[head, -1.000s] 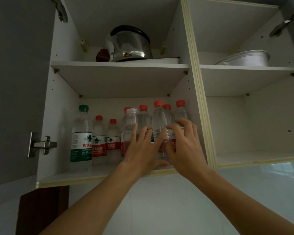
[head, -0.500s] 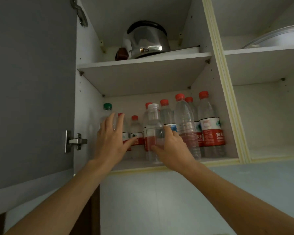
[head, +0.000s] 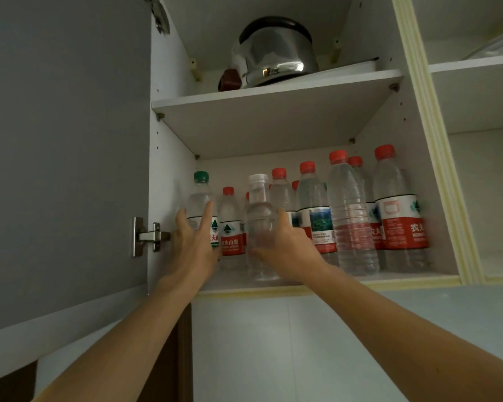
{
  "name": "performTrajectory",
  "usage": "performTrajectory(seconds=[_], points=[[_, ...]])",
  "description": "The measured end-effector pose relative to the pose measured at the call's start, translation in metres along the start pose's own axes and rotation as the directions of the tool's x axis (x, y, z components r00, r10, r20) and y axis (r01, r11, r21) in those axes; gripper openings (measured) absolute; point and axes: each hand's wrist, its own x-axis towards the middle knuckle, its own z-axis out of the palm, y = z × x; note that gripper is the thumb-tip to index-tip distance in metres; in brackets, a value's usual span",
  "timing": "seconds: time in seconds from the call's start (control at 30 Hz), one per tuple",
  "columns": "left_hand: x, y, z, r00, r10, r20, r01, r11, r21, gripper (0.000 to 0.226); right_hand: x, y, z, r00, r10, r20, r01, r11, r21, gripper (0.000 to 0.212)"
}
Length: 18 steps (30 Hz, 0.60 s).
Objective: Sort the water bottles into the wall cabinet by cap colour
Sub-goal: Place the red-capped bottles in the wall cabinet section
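The right hand gripped the white-capped bottle around its lower body, fingers curled round the far side and thumb across the front; the bottle stood upright, long axis vertical and cap pointing up, at the front edge of the lower shelf of the wall cabinet. The left hand lay against the green-capped bottle, its fingers fairly straight and spread over the label, with the thumb reaching round the bottle's left side; whether it truly clasped the bottle could not be told. That bottle also stood upright, cap up, at the far left of the shelf, close to the cabinet's side wall. Just beside it, between the two hands, a small red-capped bottle stood with its red label facing out. To the right of the white-capped bottle a group of red-capped bottles stood upright in rough rows, reaching to the right wall of the compartment, one without a label in front. On the upper shelf sat a shiny steel kettle. The grey cabinet door stood open to the left, its metal hinge near the left hand.
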Motion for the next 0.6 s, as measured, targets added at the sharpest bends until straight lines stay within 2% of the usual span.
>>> performTrajectory(seconds=[0.1,0.2,0.27,0.33,0.43,0.6], points=[[0.007,0.001,-0.006,0.998,0.049,0.026,-0.053,0.977,0.206,0.118,0.020,-0.008,0.010,0.994,0.006,0.110,-0.006,1.000,-0.004,0.066],[0.024,0.009,-0.015,0.992,0.095,0.084,-0.122,0.893,0.432,0.119,0.037,-0.014,0.018,0.970,0.040,0.238,-0.042,0.999,0.004,0.049],[0.040,0.012,-0.026,0.986,0.079,0.149,-0.150,0.815,0.560,0.119,0.044,-0.017,0.021,0.957,0.067,0.282,-0.071,0.997,0.006,0.037],[0.054,0.013,-0.040,0.971,0.003,0.238,-0.165,0.729,0.664,0.127,0.049,-0.018,0.025,0.951,0.085,0.297,-0.099,0.995,0.032,0.033],[0.071,0.010,-0.055,0.946,-0.066,0.317,-0.197,0.660,0.725,0.135,0.054,-0.019,0.030,0.946,0.105,0.306,-0.125,0.991,0.048,0.035],[0.078,0.001,-0.058,0.945,-0.011,0.327,-0.253,0.610,0.751,0.138,0.060,-0.021,0.036,0.946,0.097,0.310,-0.126,0.989,0.074,0.031]])
